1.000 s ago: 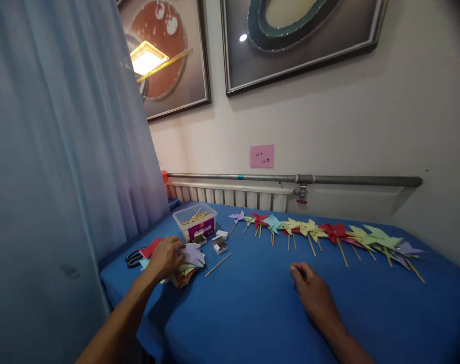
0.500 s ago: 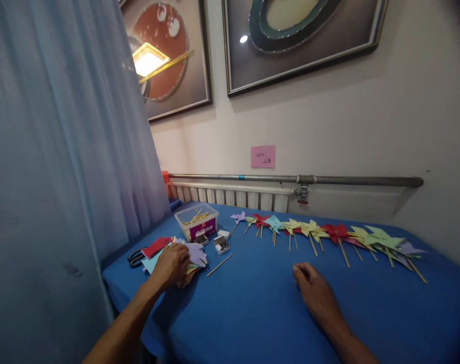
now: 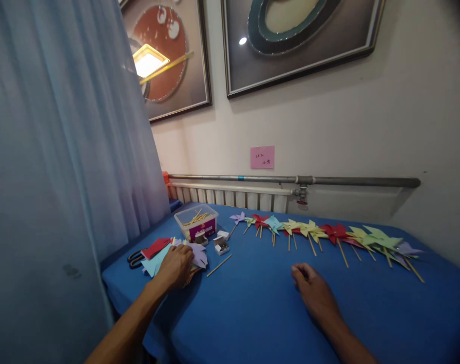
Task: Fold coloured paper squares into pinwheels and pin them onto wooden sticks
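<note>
My left hand (image 3: 179,264) lies on a pile of cut coloured paper, its fingers bent and closed at a lilac paper piece (image 3: 198,254). Light blue paper (image 3: 153,266) and red paper (image 3: 156,247) stick out on the pile's left side. Resting on the blue cloth, my right hand (image 3: 311,288) is curled into a loose fist; the inside of its grip is hidden. Between the hands lie a single thin wooden stick (image 3: 219,265) and a small open box (image 3: 221,245) with small shiny bits inside.
Black-handled scissors (image 3: 136,259) lie left of the pile. Behind it stands a clear tub (image 3: 196,222) of sticks, with another small box (image 3: 201,239) in front. Paper pinwheels on sticks (image 3: 335,233) form a row along the back right. A pipe (image 3: 268,178) runs along the wall.
My left hand has shifted slightly right and down over the paper pile, leaving more of the light blue paper in sight. My right hand stays where it was.
</note>
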### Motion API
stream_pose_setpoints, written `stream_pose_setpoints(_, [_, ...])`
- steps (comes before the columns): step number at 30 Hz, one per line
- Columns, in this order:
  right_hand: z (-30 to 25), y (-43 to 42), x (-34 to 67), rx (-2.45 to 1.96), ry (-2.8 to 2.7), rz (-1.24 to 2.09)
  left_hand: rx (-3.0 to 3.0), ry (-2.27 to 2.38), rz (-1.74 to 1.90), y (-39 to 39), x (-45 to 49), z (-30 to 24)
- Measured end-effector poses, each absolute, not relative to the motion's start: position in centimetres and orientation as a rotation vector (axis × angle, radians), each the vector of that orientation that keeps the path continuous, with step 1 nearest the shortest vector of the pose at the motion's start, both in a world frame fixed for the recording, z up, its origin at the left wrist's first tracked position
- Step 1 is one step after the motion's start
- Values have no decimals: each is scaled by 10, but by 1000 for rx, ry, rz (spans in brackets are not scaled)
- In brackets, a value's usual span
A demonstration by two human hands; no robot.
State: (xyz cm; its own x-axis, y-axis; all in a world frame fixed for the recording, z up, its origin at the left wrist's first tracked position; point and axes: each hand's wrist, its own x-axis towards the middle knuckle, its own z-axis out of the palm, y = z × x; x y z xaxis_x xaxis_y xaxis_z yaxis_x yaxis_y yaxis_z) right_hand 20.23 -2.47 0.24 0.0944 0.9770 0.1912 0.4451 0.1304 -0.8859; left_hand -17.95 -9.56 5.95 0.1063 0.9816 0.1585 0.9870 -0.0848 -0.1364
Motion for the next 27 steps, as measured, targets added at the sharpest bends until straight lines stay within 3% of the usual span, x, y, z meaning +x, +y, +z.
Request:
stream_pose_setpoints(6, [3, -25, 203, -1457, -1472, 757, -2245, -2007, 215, -93, -178, 54])
stream_pose_setpoints(17, [2, -24, 203, -1476, -1482, 771, -2193, -1972, -31, -105, -180, 43])
stream_pose_setpoints(27, [1, -24, 204, -1465, -1521, 747, -1654, -2050, -897, -111, -181, 63])
